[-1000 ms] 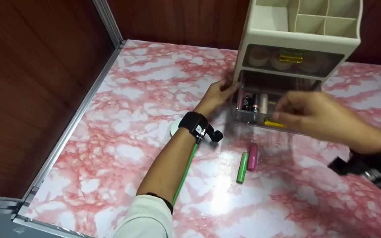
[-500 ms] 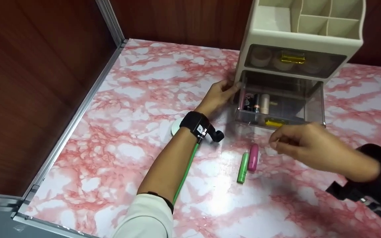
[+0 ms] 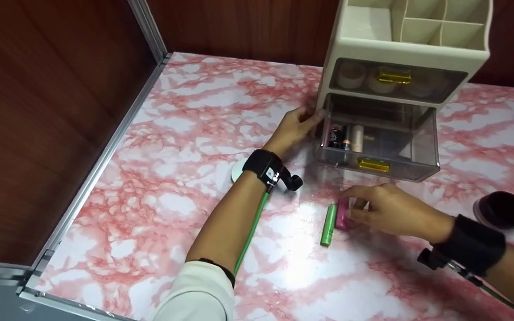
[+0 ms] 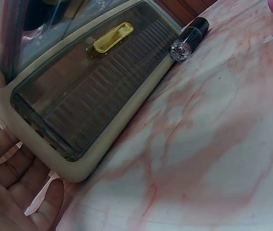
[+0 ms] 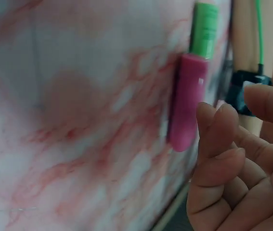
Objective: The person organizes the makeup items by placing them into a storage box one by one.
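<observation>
A cream organizer (image 3: 408, 50) stands at the back right, its clear drawer (image 3: 424, 156) pulled out with several lipstick-like tubes (image 3: 357, 137) at its left end. My left hand (image 3: 295, 127) rests against the organizer's left side, the thumb by the front corner. On the table lie a pink tube (image 3: 341, 215) and a slimmer green tube (image 3: 328, 225), side by side. My right hand (image 3: 386, 211) is over the pink tube, fingers bent. In the right wrist view, thumb and fingers stand apart beside the pink tube, holding nothing.
A dark round container (image 3: 502, 210) sits at the right, near my right wrist. Under my left wrist shows part of a pale round object (image 3: 238, 170). A black tube with a jewelled end (image 4: 191, 39) lies before the shut bottom drawer. Wood-look panels (image 3: 239, 31) bound the table.
My right hand has moved from over the pulled-out drawer down and left to the pink tube. The dark container is now uncovered. My left hand has stayed in place.
</observation>
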Demonstrator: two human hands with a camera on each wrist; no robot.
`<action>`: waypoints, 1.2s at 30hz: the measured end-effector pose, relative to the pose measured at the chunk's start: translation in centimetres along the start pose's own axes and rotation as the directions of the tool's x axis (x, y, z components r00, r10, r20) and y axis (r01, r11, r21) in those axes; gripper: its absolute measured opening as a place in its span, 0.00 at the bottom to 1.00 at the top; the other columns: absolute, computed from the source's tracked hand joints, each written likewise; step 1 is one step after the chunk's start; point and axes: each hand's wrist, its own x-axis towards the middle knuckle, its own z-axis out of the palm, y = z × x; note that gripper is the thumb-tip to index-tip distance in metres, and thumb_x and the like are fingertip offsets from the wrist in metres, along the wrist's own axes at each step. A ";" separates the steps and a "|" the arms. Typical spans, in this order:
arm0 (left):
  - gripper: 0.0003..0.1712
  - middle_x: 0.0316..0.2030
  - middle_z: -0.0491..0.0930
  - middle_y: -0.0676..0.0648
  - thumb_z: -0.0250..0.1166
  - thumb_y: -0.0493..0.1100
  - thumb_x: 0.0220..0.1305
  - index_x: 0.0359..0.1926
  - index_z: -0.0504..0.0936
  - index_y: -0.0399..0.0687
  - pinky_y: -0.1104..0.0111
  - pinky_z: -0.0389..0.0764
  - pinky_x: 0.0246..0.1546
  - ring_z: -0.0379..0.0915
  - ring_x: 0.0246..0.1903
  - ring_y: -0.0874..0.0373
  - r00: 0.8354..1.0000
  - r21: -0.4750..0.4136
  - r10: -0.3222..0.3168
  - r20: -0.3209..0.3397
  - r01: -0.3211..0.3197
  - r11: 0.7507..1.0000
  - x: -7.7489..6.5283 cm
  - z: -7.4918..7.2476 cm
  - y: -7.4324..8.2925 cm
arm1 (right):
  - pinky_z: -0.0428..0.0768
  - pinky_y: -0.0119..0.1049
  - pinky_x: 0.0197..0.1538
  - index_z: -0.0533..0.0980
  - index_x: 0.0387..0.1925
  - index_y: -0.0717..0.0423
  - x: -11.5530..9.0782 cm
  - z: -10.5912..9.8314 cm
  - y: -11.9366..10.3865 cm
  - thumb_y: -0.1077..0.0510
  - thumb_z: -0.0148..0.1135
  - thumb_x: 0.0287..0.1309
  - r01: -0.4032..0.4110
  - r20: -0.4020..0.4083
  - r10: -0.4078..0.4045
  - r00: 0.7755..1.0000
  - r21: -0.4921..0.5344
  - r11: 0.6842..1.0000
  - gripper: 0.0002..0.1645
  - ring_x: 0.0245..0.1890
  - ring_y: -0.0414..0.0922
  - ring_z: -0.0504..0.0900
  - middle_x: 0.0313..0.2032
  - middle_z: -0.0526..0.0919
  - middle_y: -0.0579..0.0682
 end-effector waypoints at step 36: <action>0.21 0.37 0.80 0.47 0.63 0.55 0.67 0.46 0.80 0.40 0.70 0.76 0.37 0.74 0.36 0.58 1.000 0.003 0.007 0.011 -0.007 1.000 0.0 -0.1 -0.1 | 0.74 0.32 0.21 0.74 0.57 0.52 -1.5 -1.5 -0.3 0.52 0.72 0.54 -0.088 0.046 0.096 0.994 -0.154 0.984 0.29 0.18 0.35 0.75 0.19 0.77 0.35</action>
